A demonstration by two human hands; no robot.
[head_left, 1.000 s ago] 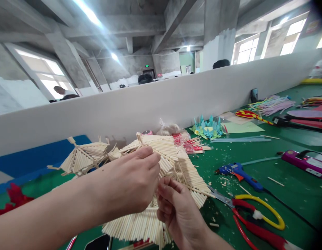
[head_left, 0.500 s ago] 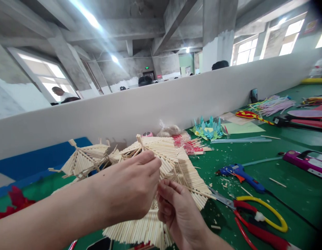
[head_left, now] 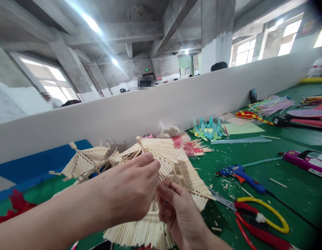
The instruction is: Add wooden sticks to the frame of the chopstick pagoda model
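Observation:
A model pavilion of pale wooden sticks with layered, sloping roofs fills the middle of the table. My left hand reaches across its front, thumb and fingers pinched together before the upper roof. Just below and to the right, my right hand is also closed in a pinch, its fingertips close to those of the left. Whatever lies between the fingers of either hand is hidden or too small to make out. A smaller stick roof with a pointed top stands to the left, partly behind my left arm.
Red-and-yellow-handled scissors lie right of my right hand, blades toward the model. Behind them are a blue glue gun, a purple device and a turquoise folded-paper flower. Bagged sticks lie behind the model, before a white partition.
Both hands keep nearly the same pinched pose by the model. The view has shifted very slightly. In the background at left, a person has moved a little to the left.

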